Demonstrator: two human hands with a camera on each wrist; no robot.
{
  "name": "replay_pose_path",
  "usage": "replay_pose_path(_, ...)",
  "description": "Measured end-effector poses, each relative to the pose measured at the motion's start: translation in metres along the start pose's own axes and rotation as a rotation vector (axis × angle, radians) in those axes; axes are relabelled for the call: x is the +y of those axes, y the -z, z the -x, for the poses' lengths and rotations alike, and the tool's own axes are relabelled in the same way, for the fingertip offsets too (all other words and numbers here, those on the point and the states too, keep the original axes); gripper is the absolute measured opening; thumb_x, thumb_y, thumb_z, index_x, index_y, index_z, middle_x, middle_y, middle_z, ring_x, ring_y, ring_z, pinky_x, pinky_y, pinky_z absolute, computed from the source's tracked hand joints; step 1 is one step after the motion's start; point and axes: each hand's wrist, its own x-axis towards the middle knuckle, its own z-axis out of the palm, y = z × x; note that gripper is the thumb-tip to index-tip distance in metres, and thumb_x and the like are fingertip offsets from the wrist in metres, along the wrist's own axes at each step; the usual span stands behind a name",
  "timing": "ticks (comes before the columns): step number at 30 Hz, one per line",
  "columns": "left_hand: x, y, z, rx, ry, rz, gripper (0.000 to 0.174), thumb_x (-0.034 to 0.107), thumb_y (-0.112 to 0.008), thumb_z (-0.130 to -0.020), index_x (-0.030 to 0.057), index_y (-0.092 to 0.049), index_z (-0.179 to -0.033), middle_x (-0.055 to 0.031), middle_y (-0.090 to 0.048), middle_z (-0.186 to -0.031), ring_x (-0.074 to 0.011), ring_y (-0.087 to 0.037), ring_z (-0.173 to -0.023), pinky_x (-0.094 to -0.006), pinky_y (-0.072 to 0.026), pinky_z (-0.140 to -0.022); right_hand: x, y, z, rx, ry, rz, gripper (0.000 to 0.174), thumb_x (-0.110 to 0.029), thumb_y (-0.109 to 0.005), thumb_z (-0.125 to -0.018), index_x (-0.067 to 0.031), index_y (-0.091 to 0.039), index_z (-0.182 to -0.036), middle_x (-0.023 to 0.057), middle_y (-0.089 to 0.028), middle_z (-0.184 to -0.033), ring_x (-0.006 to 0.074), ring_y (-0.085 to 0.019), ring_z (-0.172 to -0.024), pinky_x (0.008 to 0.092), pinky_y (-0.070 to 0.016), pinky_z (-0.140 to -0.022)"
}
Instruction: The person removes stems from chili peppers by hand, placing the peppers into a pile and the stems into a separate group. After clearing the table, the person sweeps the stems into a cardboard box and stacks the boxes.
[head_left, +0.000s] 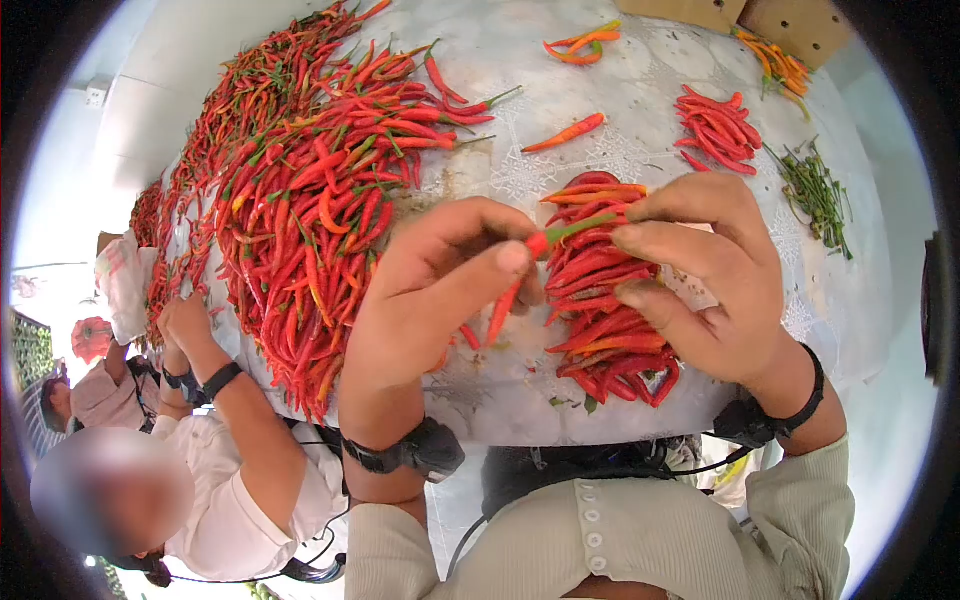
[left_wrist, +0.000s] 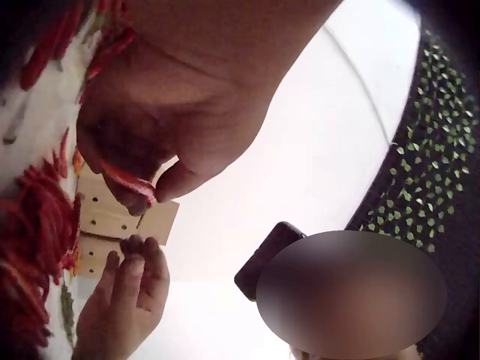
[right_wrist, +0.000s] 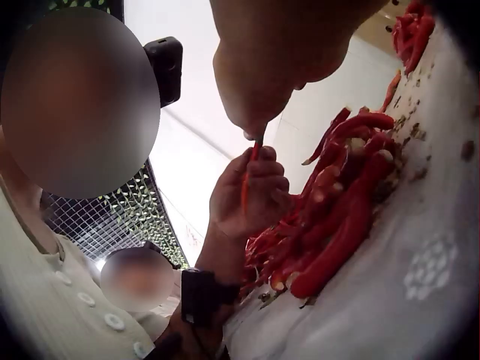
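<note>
My left hand [head_left: 430,290] holds a red chili pepper [head_left: 500,315] between thumb and curled fingers, its green stem [head_left: 580,228] pointing right. The fingertips of my right hand [head_left: 710,265] are at the end of that stem. In the right wrist view the chili [right_wrist: 247,184] spans between both hands, its stem running into my right fingertips. Under the hands on the table lies a stacked row of red chilies [head_left: 600,270]. From the right wrist, pale stemless ends show on chilies in this row [right_wrist: 337,225].
A large heap of stemmed chilies [head_left: 310,220] covers the table's left. Toward the back lie orange chilies [head_left: 585,45], a single chili [head_left: 565,133], a small red pile [head_left: 718,128] and green stems [head_left: 815,195]. Cardboard boxes [head_left: 790,30] stand behind. Another person [head_left: 250,450] works at left.
</note>
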Motion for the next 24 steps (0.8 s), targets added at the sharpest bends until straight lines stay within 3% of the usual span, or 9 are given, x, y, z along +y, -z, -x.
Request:
replay_pose_path(5,-0.011,-0.014,-0.007,-0.197,0.143,0.12,0.025,0.013,-0.062,-0.094,-0.0026,-0.061,-0.113,-0.0065,-0.067,-0.094,-0.0126,-0.065,-0.079,-0.0281,-0.0533,-0.07,0.0,-0.005,0.004,-0.038,0.006,-0.001,0.027,-0.01,-0.079,-0.073,-0.0064,-0.069,-0.097,0.0087,-0.064,-0.097,0.0284,-0.059,-0.092,0.0402,-0.0466,-0.081)
replay_pose_path(9,-0.007,-0.015,-0.009,-0.183,0.216,0.114,0.024,0.014,-0.062,-0.095,-0.0024,-0.061,-0.112,-0.0074,-0.068,-0.093,-0.0134,-0.066,-0.079,-0.0281,-0.0538,-0.072,-0.002,-0.006,0.004,-0.018,-0.057,-0.011,0.022,-0.008,-0.079,-0.071,-0.007,-0.068,-0.091,0.0069,-0.063,-0.094,0.0274,-0.059,-0.09,0.0398,-0.0471,-0.08)
replay_pose_path(12,-0.01,-0.013,-0.01,-0.206,0.208,0.147,0.025,0.015,-0.064,-0.094,-0.0021,-0.061,-0.112,-0.0071,-0.068,-0.091,-0.0135,-0.066,-0.079,-0.0277,-0.0534,-0.072,-0.001,-0.01,0.005,-0.013,-0.061,-0.008,0.023,-0.009,-0.08,-0.069,-0.0077,-0.067,-0.088,0.0067,-0.063,-0.092,0.0279,-0.059,-0.088,0.04,-0.0475,-0.078)
replay_pose_path(14,-0.016,-0.016,-0.008,-0.17,0.105,0.079,0.025,0.014,-0.066,-0.093,-0.0018,-0.061,-0.111,-0.0066,-0.068,-0.091,-0.0131,-0.066,-0.078,-0.0268,-0.0532,-0.071,-0.006,-0.011,0.002,0.002,-0.075,0.007,0.024,-0.01,-0.08,-0.065,-0.0084,-0.065,-0.084,0.0067,-0.063,-0.089,0.0294,-0.06,-0.085,0.0403,-0.0478,-0.074)
replay_pose_path(18,-0.016,-0.018,-0.008,-0.123,0.069,0.011,0.024,0.013,-0.068,-0.091,-0.0013,-0.061,-0.11,-0.0055,-0.068,-0.09,-0.0118,-0.065,-0.079,-0.0255,-0.0527,-0.07,-0.006,-0.011,0.004,-0.053,-0.061,0.012,0.02,-0.01,-0.079,-0.071,-0.0079,-0.065,-0.085,0.0062,-0.062,-0.091,0.0277,-0.058,-0.088,0.0396,-0.0474,-0.079)
replay_pose_path(24,-0.011,-0.015,-0.008,-0.164,0.177,0.034,0.024,0.012,-0.068,-0.092,-0.002,-0.062,-0.11,-0.0053,-0.068,-0.09,-0.0111,-0.064,-0.079,-0.0248,-0.0528,-0.072,-0.005,-0.012,0.005,-0.126,-0.124,-0.106,0.019,-0.009,-0.076,-0.074,-0.0066,-0.062,-0.086,0.0079,-0.061,-0.091,0.0285,-0.057,-0.088,0.0404,-0.0463,-0.081)
